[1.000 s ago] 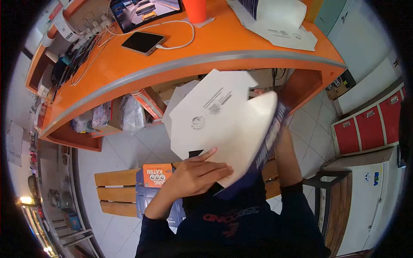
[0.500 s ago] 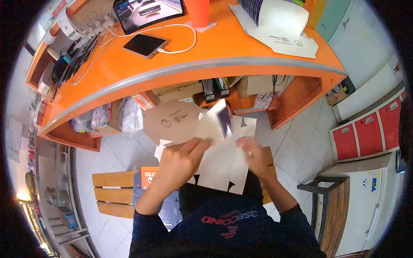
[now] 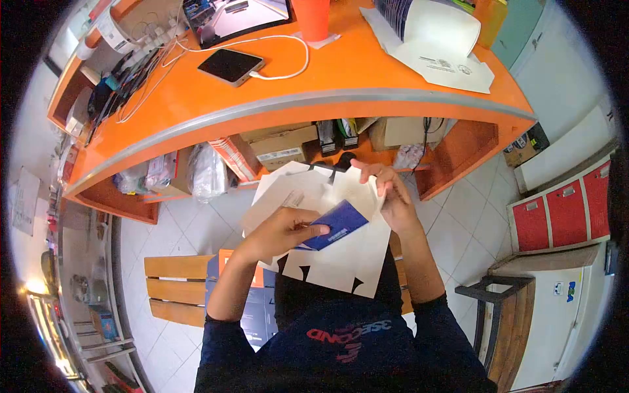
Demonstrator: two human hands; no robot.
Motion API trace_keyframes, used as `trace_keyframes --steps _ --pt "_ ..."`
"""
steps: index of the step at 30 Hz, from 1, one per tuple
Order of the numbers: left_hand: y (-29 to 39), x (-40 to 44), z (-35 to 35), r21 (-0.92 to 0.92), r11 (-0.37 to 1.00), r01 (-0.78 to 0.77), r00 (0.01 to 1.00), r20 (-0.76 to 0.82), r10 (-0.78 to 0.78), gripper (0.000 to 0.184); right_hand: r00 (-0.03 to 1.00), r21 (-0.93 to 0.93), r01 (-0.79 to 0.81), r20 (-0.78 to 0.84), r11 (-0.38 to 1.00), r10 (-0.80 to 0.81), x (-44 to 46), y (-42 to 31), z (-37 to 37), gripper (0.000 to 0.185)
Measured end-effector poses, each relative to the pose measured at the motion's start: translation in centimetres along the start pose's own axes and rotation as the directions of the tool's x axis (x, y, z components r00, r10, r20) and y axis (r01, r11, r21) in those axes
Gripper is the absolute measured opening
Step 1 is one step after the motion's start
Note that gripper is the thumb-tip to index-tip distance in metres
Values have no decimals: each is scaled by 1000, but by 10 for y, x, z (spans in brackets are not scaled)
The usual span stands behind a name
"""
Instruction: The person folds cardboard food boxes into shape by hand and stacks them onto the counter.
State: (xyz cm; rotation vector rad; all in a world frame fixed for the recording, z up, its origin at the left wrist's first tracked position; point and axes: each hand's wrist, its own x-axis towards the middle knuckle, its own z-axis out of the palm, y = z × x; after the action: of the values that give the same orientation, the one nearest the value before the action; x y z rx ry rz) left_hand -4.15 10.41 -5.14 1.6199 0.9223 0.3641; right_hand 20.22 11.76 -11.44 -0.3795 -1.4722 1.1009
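Note:
A flat die-cut carton sheet [image 3: 357,262], cream inside with notched edges, lies over my lap. One of its panels is turned over and shows a dark blue printed face [image 3: 341,226] with pale lettering. My left hand [image 3: 282,232] is closed on this blue panel, thumb pressed on top. At the sheet's far right edge, my right hand [image 3: 391,196] bends up a cream flap, its fingers curled over the edge. Another cream sheet [image 3: 278,190] with small print lies beneath, to the left, partly covered.
Ahead stands an orange desk [image 3: 354,82] with a phone [image 3: 230,66], a tablet [image 3: 236,19], an orange cup [image 3: 311,19] and more carton sheets [image 3: 445,65]. Boxes [image 3: 282,144] fill the shelf below. A wooden bench [image 3: 173,288] and a blue-and-orange box [image 3: 259,301] are at left.
The sheet's panel has been folded over, bringing its blue face into view under my left thumb. My right hand has moved up to the far flap. The view has shifted slightly.

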Motion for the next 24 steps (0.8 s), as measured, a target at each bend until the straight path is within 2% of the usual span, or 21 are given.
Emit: trace_keyframes --steps 1,2,5,6,8,9,11,13,16,19,20,22,23,24 --pt "-3 3 1 -156 987 46 998 47 -39 22 999 -63 19 46 998 -16 7 -7 4 27" --pt "-6 7 1 -150 989 10 1000 23 -7 23 997 -195 54 66 979 -42 10 -17 16 27" --pt "-3 13 -3 -49 990 132 991 -10 -133 22 994 -498 -74 -102 864 27 9 -20 32 23" --pt "-8 14 -1 -106 993 47 999 -17 -49 22 978 -623 -103 -205 776 -35 12 -27 34 20" --pt "-22 14 3 -218 968 -122 992 -49 114 22 965 -681 -155 -259 716 -38 14 -28 34 20" --pt "-20 14 3 -223 969 -102 995 -31 98 22 957 -704 -183 -287 686 -40 14 -28 35 20" --pt "-13 12 4 -230 971 -59 998 7 62 22 987 -715 -138 -156 686 36 17 -37 36 18" --pt "-15 12 8 -226 972 -67 998 -20 64 21 992 -710 -99 -15 697 126 20 -46 33 17" --pt "-22 16 10 -210 973 -97 995 -43 90 23 955 -771 116 259 626 142 19 -44 27 13" --pt "-13 15 12 -243 964 -106 994 -30 102 23 968 -767 62 203 639 150 19 -43 27 13" --pt "-7 13 12 -262 960 -102 995 -20 101 23 986 -756 53 143 652 86 20 -42 32 14" --pt "2 13 10 -188 982 -32 999 -2 32 23 999 -732 39 17 681 -39 22 -41 46 18" --pt "5 13 8 -148 989 1 1000 2 0 23 988 -799 123 40 588 -152 17 -44 48 20" --pt "7 12 10 -298 953 -63 992 -121 28 22 962 -854 199 76 480 -262 8 -49 50 23"
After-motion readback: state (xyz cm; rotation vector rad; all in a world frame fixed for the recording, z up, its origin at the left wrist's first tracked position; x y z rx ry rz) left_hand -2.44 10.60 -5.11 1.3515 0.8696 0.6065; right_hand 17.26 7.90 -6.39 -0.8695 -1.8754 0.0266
